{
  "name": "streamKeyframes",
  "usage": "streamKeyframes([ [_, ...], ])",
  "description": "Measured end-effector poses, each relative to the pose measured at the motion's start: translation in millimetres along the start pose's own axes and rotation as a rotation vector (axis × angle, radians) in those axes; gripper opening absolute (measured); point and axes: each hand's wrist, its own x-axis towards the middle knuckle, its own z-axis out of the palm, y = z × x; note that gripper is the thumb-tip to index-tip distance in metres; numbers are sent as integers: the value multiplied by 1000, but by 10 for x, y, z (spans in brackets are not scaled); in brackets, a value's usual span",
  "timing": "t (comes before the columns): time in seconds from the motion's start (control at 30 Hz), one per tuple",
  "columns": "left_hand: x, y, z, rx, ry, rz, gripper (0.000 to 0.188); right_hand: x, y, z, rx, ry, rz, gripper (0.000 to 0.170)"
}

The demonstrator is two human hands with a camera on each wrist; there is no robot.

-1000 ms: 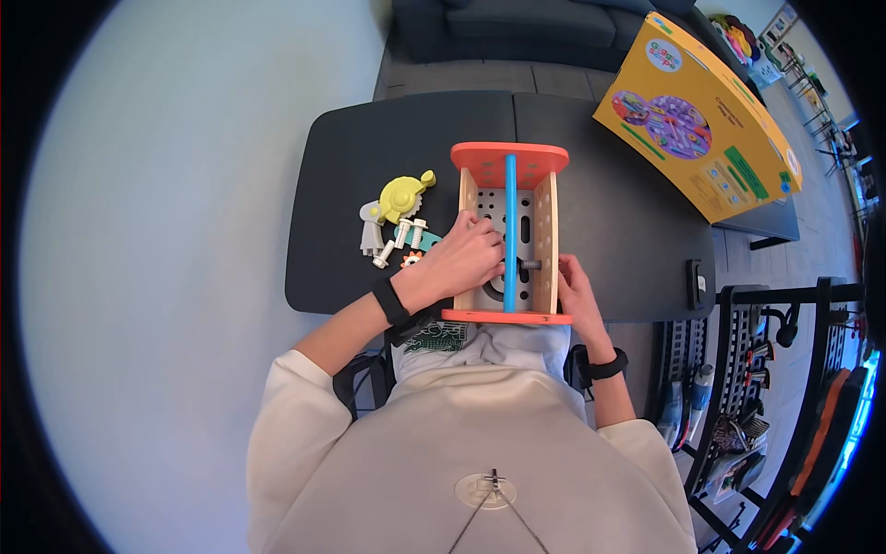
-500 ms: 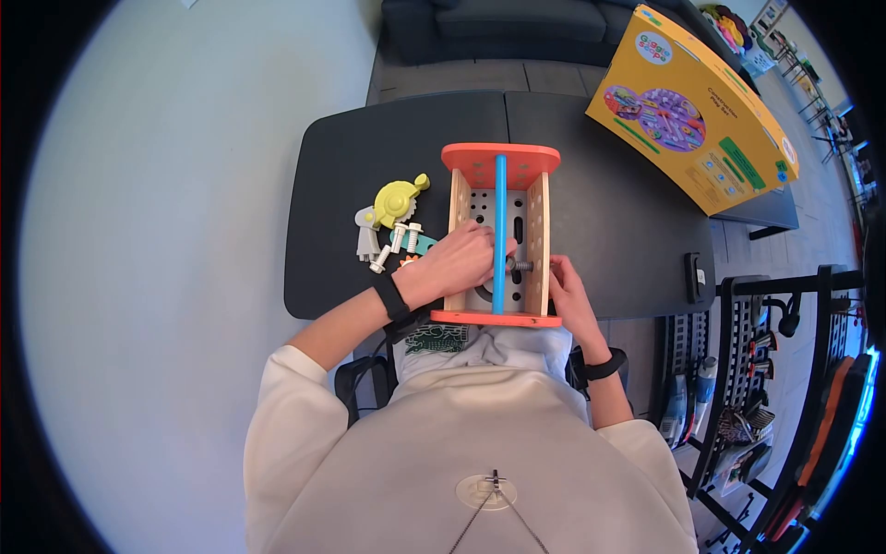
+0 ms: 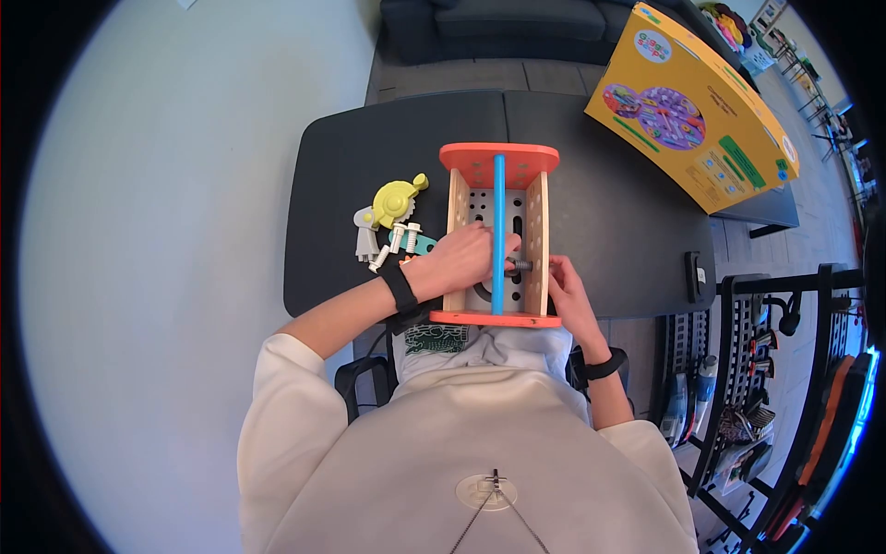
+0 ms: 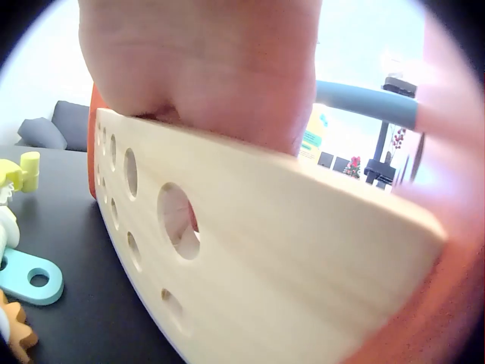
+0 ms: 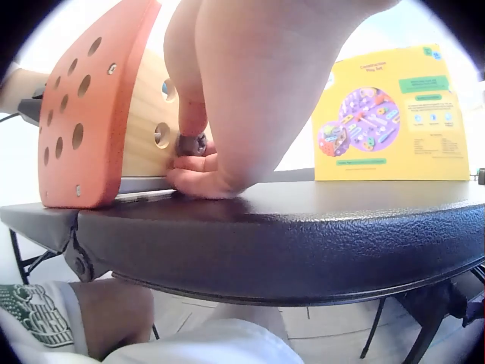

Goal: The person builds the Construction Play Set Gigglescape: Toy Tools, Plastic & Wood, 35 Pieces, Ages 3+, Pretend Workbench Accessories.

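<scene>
A toy toolbox [image 3: 537, 208] with red ends, pale wooden sides full of holes and a blue bar handle [image 3: 499, 235] stands on the table. A dark grey threaded bolt [image 3: 522, 265] pokes through the right side into the box. My left hand [image 3: 460, 258] reaches over the left side, its fingertips at the bolt's inner end. The blue bar partly covers those fingers, so I cannot tell whether they grip it. Outside the right side, my right hand [image 3: 570, 291] pinches the bolt's head [image 5: 192, 144] between thumb and fingers, low near the tabletop.
Left of the toolbox lie a yellow-green toy saw [image 3: 395, 200] with a grey part, several white bolts [image 3: 413, 237], a teal strip [image 4: 34, 277] and an orange gear [image 4: 15, 326]. A yellow box [image 3: 688, 111] stands at the far right. A small black object [image 3: 694, 274] sits by the table's right edge.
The left hand has moved a little further right, its fingers now past the blue bar beside the bolt, and its elbow has swung outward. The right hand stays outside the right side.
</scene>
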Motion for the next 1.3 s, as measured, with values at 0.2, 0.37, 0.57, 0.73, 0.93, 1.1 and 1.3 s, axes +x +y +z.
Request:
streamKeyframes([
  [0.2,3,39,-27,152,-88,5,38,-19,14,29,-20,37,-18,26],
  [0.37,44,-28,131,248,-33,81,38,-20,46,32,-33,61,-6,27],
  [0.57,100,-120,231,300,38,215,29,-7,91,24,-32,68,-21,28],
  [0.73,59,-69,174,287,-10,149,36,-23,49,27,-54,63,-20,28],
  [0.93,54,-21,26,188,-76,110,34,-24,27,35,-58,61,-27,27],
  [1.1,60,-46,-13,-112,-91,77,35,-31,14,41,-89,70,-17,27],
  [1.3,84,-10,-70,-232,-104,114,37,-6,82,21,-96,71,-39,27],
])
